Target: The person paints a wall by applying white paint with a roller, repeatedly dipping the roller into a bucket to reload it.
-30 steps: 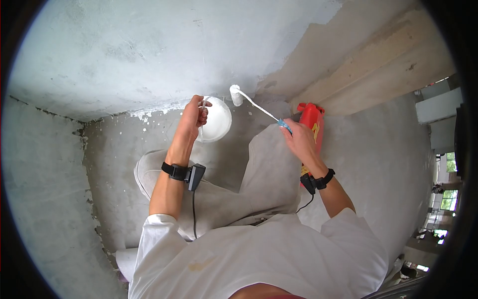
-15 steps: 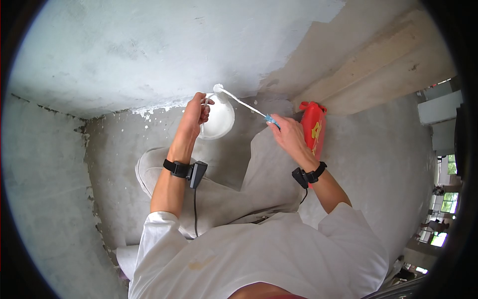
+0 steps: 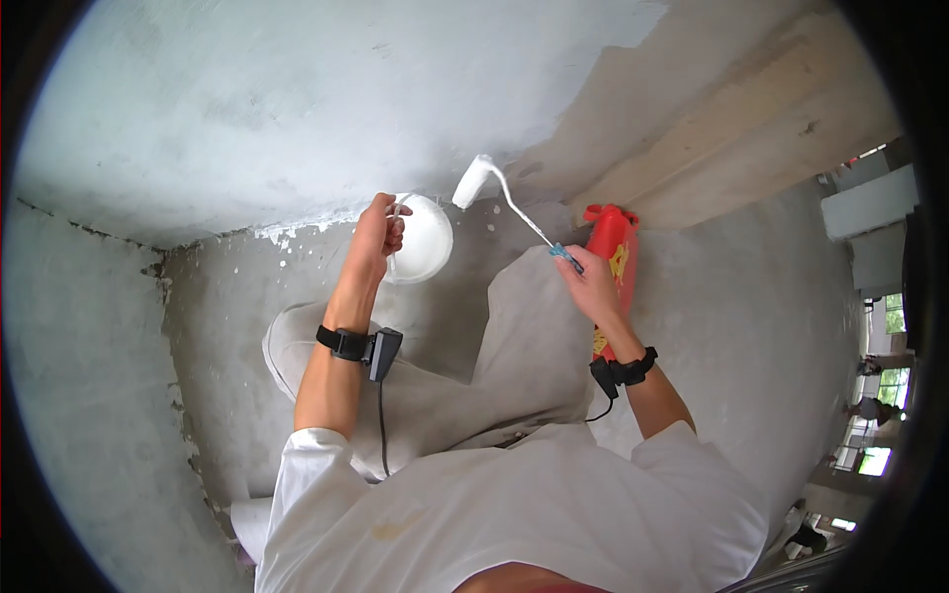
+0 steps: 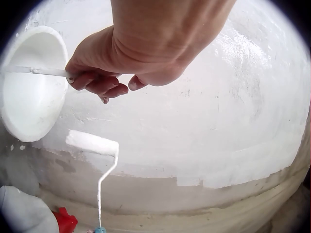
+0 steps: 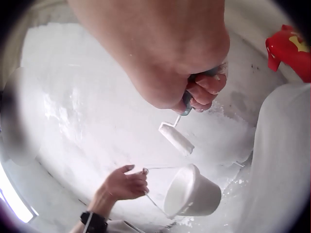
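Note:
The left hand grips the handle of a white bucket near the foot of the wall, its fingers curled round the handle. White paint coats the bucket's inside. In the right hand is the blue grip of a paint roller; its white-covered head is in the air to the right of the bucket, in front of the wall. The right wrist view shows the roller head above the bucket, apart from it.
A red bag with yellow marks lies on the grey floor beside the right hand. The wall is white-coated at left, bare brown at right. Bent knees in grey trousers are below the bucket. White spots dot the floor edge.
The roller head first moved left over the bucket's rim, then came away to the right and now tilts in the air. The right hand moved with it; the left hand still holds the bucket.

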Demonstrator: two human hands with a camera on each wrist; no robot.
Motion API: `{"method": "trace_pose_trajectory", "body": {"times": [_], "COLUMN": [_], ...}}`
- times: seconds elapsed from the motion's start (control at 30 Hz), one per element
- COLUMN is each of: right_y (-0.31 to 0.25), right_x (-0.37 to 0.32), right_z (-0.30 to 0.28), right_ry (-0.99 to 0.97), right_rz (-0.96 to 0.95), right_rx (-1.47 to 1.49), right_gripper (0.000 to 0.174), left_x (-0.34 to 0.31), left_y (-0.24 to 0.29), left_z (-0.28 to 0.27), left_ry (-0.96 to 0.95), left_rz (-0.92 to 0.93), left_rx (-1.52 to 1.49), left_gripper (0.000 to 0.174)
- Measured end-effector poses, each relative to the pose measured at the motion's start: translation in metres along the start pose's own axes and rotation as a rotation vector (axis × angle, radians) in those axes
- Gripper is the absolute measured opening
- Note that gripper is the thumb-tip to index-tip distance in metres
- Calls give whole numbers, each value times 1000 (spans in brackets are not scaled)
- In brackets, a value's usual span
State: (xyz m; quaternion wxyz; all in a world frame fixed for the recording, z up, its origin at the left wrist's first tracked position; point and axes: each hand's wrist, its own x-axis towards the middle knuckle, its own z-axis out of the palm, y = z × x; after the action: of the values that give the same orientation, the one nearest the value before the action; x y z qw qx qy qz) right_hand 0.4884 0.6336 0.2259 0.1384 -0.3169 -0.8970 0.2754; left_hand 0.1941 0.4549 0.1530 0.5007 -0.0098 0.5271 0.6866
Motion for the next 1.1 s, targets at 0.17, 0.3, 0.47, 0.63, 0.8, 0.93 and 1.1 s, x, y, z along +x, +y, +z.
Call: {"method": "trace_pose_trajectory", "body": {"times": [0.17, 0.3, 0.47, 0.63, 0.8, 0.93, 1.1], "right_y": [-25, -37, -59, -74, -98, -113, -128], "right_x": [-8, -10, -5, 3, 23, 48, 73], "right_z": [-34, -66, -114, -161, -212, -244, -272], "right_ry": [-72, -63, -37, -43, 75, 89, 59], "right_rz": [415, 477, 383, 255, 169, 49, -15], "right_rx": [608, 1027, 1268, 1396, 1316, 1245, 1210], "right_gripper": [23, 25, 24, 24, 26, 27, 28], "left_x": [2, 5, 3, 3, 2, 2, 4], "left_y": [-2, -2, -2, -2, 2, 2, 1], "left_z": [-3, -3, -2, -5, 0, -2, -2], "left_ry": [-8, -22, -19, -59, -63, -60, -47], "left_rz": [7, -9, -26, -48, -81, -84, -87], "left_rx": [-35, -48, -57, -71, -43, -47, -42], "left_gripper": [34, 34, 34, 32, 28, 27, 27]}}
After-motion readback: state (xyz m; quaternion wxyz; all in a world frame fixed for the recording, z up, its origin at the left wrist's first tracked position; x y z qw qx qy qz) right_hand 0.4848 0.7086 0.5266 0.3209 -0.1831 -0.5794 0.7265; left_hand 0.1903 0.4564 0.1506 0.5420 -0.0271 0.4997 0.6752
